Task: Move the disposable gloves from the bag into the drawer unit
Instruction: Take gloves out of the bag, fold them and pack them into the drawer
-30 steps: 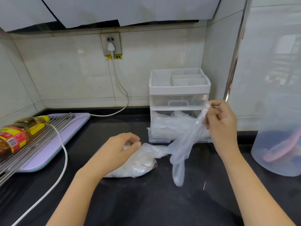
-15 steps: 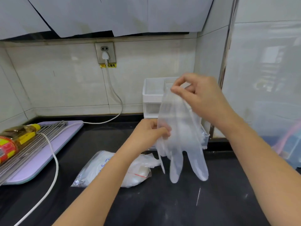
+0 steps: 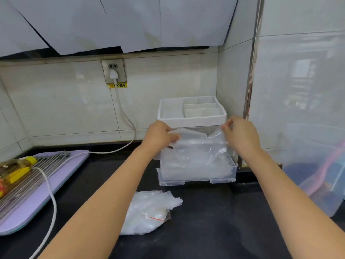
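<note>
Black counter (image 3: 214, 221): white drawer unit (image 3: 192, 119) at back wall, lower clear drawer (image 3: 196, 179) pulled out, crumpled clear plastic inside. Bag (image 3: 145, 215) of gloves lies on counter just in front of drawer. One glove (image 3: 197, 144) spread above open drawer; left hand (image 3: 160, 135) pinches its left edge, right hand (image 3: 240, 135) its right edge

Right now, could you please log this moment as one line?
left hand pinches glove | right hand pinches glove | glove over open bottom drawer | bag on counter
</note>
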